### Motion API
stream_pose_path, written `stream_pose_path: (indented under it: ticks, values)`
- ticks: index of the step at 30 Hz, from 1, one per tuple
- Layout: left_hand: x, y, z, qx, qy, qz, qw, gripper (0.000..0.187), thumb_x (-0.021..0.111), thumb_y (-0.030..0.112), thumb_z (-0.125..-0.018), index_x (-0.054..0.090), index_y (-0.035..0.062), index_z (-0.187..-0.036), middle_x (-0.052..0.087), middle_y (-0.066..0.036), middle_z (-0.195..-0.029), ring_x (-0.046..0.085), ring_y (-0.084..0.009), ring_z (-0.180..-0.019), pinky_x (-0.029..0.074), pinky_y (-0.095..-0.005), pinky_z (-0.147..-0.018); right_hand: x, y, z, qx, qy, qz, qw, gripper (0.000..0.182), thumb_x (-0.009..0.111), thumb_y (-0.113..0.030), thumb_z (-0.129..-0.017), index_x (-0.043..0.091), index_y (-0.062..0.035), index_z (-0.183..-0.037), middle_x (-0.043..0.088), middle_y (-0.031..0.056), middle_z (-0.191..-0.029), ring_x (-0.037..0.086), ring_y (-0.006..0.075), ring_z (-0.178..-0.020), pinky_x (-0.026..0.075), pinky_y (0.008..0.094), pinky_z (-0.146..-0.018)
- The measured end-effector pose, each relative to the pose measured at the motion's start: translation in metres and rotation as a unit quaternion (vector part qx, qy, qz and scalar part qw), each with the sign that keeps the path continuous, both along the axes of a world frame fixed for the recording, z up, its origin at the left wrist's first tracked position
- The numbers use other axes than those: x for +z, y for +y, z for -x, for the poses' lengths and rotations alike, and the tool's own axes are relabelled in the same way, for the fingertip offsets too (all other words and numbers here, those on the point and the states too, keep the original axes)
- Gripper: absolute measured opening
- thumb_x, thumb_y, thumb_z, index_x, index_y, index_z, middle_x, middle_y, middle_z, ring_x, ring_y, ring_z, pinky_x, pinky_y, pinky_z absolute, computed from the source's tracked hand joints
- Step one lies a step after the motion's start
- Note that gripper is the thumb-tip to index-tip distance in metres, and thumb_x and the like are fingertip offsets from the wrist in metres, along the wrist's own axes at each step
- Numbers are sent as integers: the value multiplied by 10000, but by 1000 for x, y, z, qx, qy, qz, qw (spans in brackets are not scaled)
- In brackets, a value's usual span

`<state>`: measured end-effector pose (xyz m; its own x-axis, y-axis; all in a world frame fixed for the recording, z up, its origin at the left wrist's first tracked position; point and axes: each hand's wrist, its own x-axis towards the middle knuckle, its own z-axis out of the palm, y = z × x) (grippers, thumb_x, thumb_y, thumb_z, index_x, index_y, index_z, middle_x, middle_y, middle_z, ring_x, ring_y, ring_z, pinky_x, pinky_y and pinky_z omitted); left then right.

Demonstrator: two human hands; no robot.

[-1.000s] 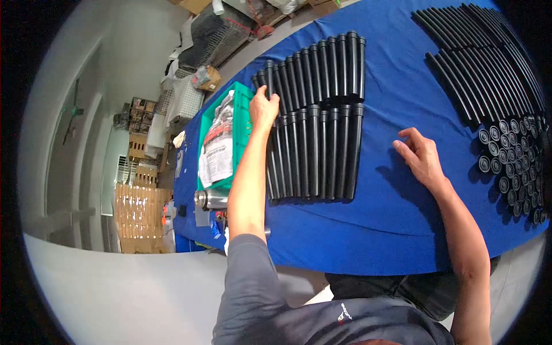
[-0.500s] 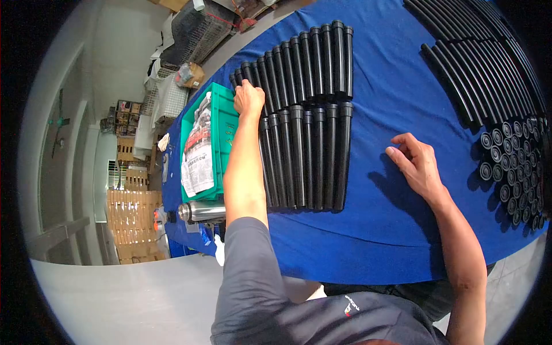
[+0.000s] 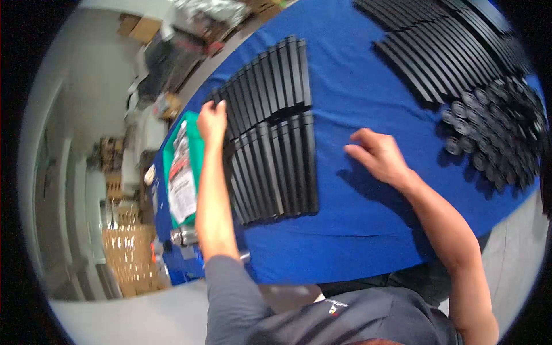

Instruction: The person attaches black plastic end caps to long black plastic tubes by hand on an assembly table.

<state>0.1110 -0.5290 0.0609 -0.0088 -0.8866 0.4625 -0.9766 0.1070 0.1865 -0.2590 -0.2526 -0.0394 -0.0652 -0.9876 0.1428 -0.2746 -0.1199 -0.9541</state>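
My left hand point(image 3: 212, 122) is closed at the left end of the upper row of black tubes point(image 3: 261, 86), its fingers and thumb around the end tube, which it partly hides. Below that row lies a second row of black tubes point(image 3: 282, 167), side by side on the blue cloth. My left forearm passes in front of a green crate point(image 3: 195, 144) with a newspaper point(image 3: 183, 192) in it. My right hand point(image 3: 379, 156) hovers over the cloth to the right of both rows. Its fingers are bent, the thumb stands apart, and nothing is in it.
More black tubes point(image 3: 443, 54) lie in rows at the far right of the blue cloth point(image 3: 339, 230). Near them is a cluster of black round-ended pieces point(image 3: 489, 138). A metal bottle point(image 3: 184, 236) lies beside the crate. Cardboard boxes point(image 3: 140, 27) are beyond the table.
The view has shifted, so the tubes and crate appear further left. My left hand stays at the row's left end. My right hand remains raised and empty over the cloth.
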Motion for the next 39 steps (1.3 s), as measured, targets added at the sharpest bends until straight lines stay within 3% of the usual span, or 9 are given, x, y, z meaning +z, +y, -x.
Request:
stream_pose_path:
  ticks: [5, 10, 17, 22, 24, 26, 30, 32, 39]
  values:
    - [-1, 137, 118, -202, 309, -91, 925, 338, 725, 273, -984, 668, 23, -1204, 605, 10, -763, 515, -52, -586, 402, -211, -500, -12, -2, 1, -6, 15, 102, 995, 330, 711, -311, -950, 670, 13, -1001, 727, 235, -899, 719, 412, -846, 567, 491, -746]
    - [-74, 275, 202, -183, 487, -209, 828, 227, 622, 271, -1059, 583, 109, -906, 549, 19, -692, 491, -55, -538, 392, -212, -473, -12, -1, 3, -18, -9, 110, 994, 298, 664, -284, -972, 673, 11, -1009, 727, 225, -873, 716, 415, -837, 559, 496, -746]
    - [-106, 307, 215, -212, 331, -161, 905, 385, 636, 317, -1050, 619, -22, -868, 614, -89, -682, 564, -147, -619, 469, -355, -597, -15, -3, 5, -43, 19, 92, 995, 232, 681, -224, -926, 671, -11, -1017, 724, 227, -1012, 701, 403, -969, 535, 507, -833]
    - [-118, 302, 214, -220, 312, -125, 916, 414, 625, 355, -1056, 624, -11, -862, 582, -71, -648, 521, -125, -598, 446, -332, -576, 10, -6, 44, -248, 458, 204, 829, 434, 646, -178, -832, 649, 35, -1210, 558, 255, -1403, 462, 416, -1381, 304, 562, -1189]
    - [-111, 305, 218, -223, 323, -137, 910, 438, 609, 388, -1065, 604, 10, -845, 550, -12, -643, 484, -84, -605, 411, -289, -558, 8, -11, 62, -299, 488, 158, 804, 534, 584, -185, -869, 590, 101, -1320, 481, 338, -1481, 378, 470, -1462, 202, 603, -1240]
    - [-118, 304, 216, -228, 318, -125, 912, 429, 612, 371, -1062, 610, 9, -831, 559, -18, -639, 489, -88, -601, 415, -302, -556, 8, -9, 76, -290, 535, 50, 792, 739, 760, -325, -841, 526, 74, -1417, 398, 350, -1540, 270, 463, -1519, 146, 602, -1256]
    - [-117, 302, 217, -234, 305, -93, 918, 418, 625, 347, -1052, 609, 5, -811, 561, -24, -624, 487, -94, -587, 419, -315, -551, 1, -8, 87, -269, 541, 40, 795, 592, 573, -208, -868, 570, 149, -1340, 478, 436, -1437, 357, 526, -1470, 134, 669, -1234]
    - [-116, 302, 216, -217, 299, -114, 922, 399, 638, 337, -1039, 625, -16, -853, 623, -150, -670, 576, -204, -594, 474, -398, -595, -1, -10, 87, -252, 553, 19, 794, 587, 572, -219, -878, 572, 154, -1332, 490, 423, -1436, 360, 526, -1468, 130, 675, -1233]
    - [-117, 302, 215, -240, 304, -109, 916, 418, 633, 356, -1053, 600, 11, -819, 549, -6, -634, 487, -81, -595, 413, -291, -550, -10, -13, 88, -261, 527, 12, 809, 554, 552, -204, -915, 562, 157, -1335, 508, 380, -1446, 397, 513, -1447, 148, 642, -1246]
